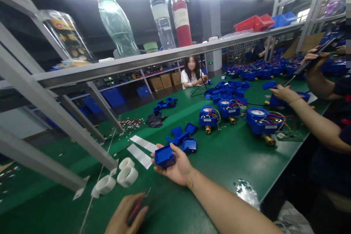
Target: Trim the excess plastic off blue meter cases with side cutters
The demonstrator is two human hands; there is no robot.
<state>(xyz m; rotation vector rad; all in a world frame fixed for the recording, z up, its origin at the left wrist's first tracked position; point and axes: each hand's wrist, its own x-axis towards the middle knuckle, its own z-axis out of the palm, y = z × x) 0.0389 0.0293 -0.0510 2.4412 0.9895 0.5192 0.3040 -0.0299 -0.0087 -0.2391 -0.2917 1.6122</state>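
Nearest the lens, left hand [124,215] curled shut around a slim red-handled tool [137,208]. Just beyond, right hand [175,166] palm-up, fingers half-open, loosely cradling a small blue plastic cover [163,156], just right of white tape rolls [126,174]. Loose cradle: likely to slip onto green table mat [230,157].

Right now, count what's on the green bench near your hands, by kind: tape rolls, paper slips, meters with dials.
White tape rolls: 3
White paper slips: 2
Blue meters with dials: 3
Total: 8
Right hand holds one blue cover.
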